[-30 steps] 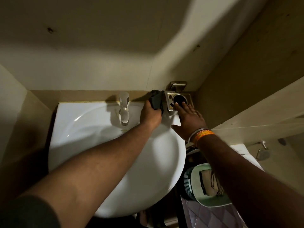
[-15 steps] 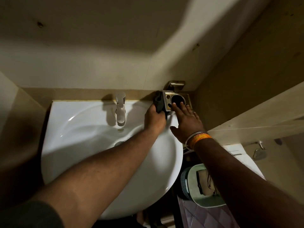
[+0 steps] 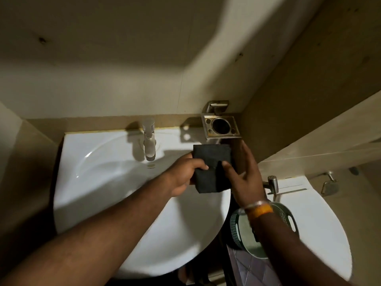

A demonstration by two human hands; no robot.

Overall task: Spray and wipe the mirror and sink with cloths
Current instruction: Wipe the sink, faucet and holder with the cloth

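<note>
A white sink (image 3: 99, 182) fills the lower middle, with a chrome tap (image 3: 148, 141) at its back edge. Over the sink's right rim I hold a folded dark grey cloth (image 3: 212, 159). My left hand (image 3: 183, 174) grips the cloth's left edge, thumb on top. My right hand (image 3: 245, 174) pinches the cloth's right side, thumb in front and fingers behind it. No mirror or spray bottle shows in the head view.
A rusty metal tumbler holder (image 3: 221, 126) is fixed to the wall just above the cloth. A green perforated basket (image 3: 237, 230) sits low on the right, beside a white toilet (image 3: 321, 228) with a chrome fitting (image 3: 273, 183). Tiled walls close in behind and right.
Both hands have pulled back from the tumbler holder toward me. The cloth, earlier pressed against the holder by my left hand, is now held between both hands over the sink rim.
</note>
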